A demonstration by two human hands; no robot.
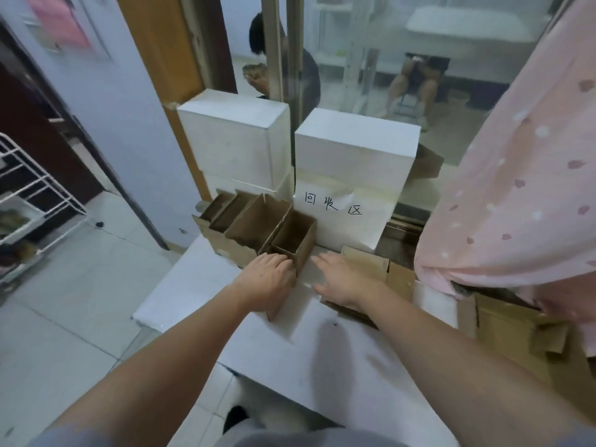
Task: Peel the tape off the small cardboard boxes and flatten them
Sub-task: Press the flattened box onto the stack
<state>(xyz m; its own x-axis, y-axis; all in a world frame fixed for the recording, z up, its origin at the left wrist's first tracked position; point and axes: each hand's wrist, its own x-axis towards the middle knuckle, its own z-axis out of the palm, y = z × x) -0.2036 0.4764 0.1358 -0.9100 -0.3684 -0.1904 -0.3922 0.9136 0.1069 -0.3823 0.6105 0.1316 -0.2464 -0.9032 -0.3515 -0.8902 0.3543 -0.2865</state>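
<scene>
A row of small open brown cardboard boxes [254, 221] stands at the back of the white table [322, 366]. My left hand [266, 279] grips the near edge of the nearest open box [298, 238], fingers curled over its rim. To its right, my right hand [342, 277] lies flat with straight fingers, over the table and the edge of a flattened cardboard piece [383, 272]. No tape is visible.
Two white boxes [351, 146] stack behind the row, above a white sheet with handwritten characters [335, 208]. More flattened cardboard [516, 337] lies at the right. A pink dotted curtain [522, 188] hangs at right. A wire rack [29, 195] stands left. People sit behind the glass.
</scene>
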